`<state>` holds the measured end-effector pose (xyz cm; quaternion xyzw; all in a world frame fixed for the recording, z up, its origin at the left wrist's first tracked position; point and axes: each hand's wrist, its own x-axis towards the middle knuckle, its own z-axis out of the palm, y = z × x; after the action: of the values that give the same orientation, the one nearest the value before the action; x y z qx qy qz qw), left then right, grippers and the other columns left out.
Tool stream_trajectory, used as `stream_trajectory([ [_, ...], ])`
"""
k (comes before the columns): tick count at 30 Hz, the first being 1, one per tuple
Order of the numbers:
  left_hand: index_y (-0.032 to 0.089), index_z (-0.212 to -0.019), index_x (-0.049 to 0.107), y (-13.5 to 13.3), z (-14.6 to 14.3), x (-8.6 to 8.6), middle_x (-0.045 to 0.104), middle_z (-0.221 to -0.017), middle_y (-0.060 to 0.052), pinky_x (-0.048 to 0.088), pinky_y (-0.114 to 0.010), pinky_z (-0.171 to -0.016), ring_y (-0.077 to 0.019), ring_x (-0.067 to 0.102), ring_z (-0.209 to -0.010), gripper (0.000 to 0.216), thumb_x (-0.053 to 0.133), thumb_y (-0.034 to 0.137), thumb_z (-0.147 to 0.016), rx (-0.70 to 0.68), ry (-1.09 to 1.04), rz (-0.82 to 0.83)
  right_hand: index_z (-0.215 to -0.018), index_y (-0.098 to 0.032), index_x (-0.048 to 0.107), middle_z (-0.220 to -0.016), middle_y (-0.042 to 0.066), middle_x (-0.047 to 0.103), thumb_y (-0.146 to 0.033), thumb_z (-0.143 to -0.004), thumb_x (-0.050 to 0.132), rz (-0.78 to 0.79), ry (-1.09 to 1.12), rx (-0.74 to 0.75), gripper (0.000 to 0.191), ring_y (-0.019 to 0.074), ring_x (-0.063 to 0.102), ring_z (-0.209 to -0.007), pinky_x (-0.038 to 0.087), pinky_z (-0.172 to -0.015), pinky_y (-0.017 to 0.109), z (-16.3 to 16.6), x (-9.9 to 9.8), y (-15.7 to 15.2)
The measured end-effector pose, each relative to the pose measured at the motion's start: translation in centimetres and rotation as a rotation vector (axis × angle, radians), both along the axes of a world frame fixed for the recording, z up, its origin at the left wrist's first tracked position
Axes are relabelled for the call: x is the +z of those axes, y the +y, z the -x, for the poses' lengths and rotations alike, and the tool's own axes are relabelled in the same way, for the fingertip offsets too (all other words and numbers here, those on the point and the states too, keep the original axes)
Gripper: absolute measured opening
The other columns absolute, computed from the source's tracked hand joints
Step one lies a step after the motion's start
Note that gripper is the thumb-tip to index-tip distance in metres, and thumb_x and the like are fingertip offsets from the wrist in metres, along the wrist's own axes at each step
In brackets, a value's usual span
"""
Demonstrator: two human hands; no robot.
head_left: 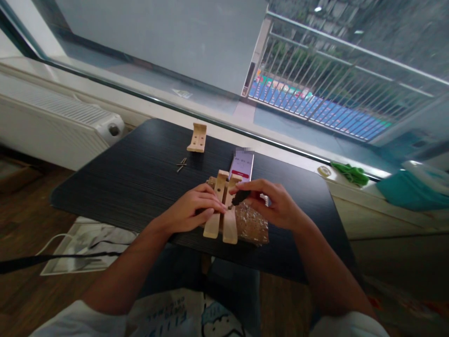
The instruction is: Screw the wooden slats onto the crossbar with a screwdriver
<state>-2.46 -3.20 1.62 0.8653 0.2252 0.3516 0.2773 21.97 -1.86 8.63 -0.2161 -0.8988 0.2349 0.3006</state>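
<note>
Near: the shirt (168, 313) carries blue lettering, upside down and creased; not read with confidence.

Work area: two pale wooden pieces (229, 227) lie side by side, apparently on a brown block (252, 224) in clear wrap, at the near edge of the table (154, 182). Left hand (194, 206): fingers laid across the wood from the left, nearly straight; cannot tell whether the tips pinch anything. Right hand (275, 201): thumb and fingers closed around a black tool (240, 197), its tip down at the right piece.

Risks (judged): tool tip sits just beside the left fingertips, so a slip under pressure could jab them. The wrap looks slick and uneven; off-centre force may rock or slide the wood. Elbow room is fine.

Farther: phone (242, 164) just beyond the wood; a far-reaching knock could shift it. Screen shows a digit row, too blurred to read, and an illegible red button. Left of it, loose screws (181, 164), liable to roll if the table is bumped. Beyond them, another wooden piece (199, 138); no marking legible.
</note>
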Motion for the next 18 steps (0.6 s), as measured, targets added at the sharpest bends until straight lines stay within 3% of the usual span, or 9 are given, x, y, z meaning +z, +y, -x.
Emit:
stream_trajectory([
  [4, 0.018, -0.104, 0.072, 0.00, -0.01, 0.13, 0.074, -0.103, -0.005, 0.043, -0.034, -0.089, -0.0213, 0.053, -0.099, 0.033, 0.041, 0.030, -0.099, -0.002, 0.004, 0.001, -0.116, -0.018, 0.059, -0.086, 0.003, 0.072, -0.015, -0.090, 0.055, 0.018, -0.042, 0.005, 0.027, 0.0069, 0.054, -0.057, 0.044, -0.053, 0.019, 0.04, 0.56, 0.33],
  [9, 0.018, -0.104, 0.071, -0.06, 0.02, 0.26, 0.074, -0.105, -0.005, 0.044, -0.035, -0.089, -0.0216, 0.053, -0.100, 0.033, 0.040, 0.030, -0.099, 0.000, 0.013, 0.010, -0.110, -0.019, 0.061, -0.071, -0.003, 0.065, -0.017, -0.087, 0.062, -0.084, 0.003, -0.052, 0.024, 0.0056, 0.047, -0.051, 0.041, -0.050, 0.018, 0.39, 0.38, 0.44],
  [18, 0.018, -0.104, 0.071, 0.00, 0.00, 0.28, 0.074, -0.105, -0.003, 0.045, -0.034, -0.088, -0.0207, 0.053, -0.100, 0.028, 0.044, 0.022, -0.096, -0.002, 0.006, 0.010, -0.111, -0.021, 0.057, -0.093, 0.001, 0.068, -0.020, -0.083, 0.068, -0.198, 0.045, -0.109, 0.030, 0.0067, 0.055, -0.060, 0.047, -0.058, 0.020, 0.50, -0.28, 0.46],
])
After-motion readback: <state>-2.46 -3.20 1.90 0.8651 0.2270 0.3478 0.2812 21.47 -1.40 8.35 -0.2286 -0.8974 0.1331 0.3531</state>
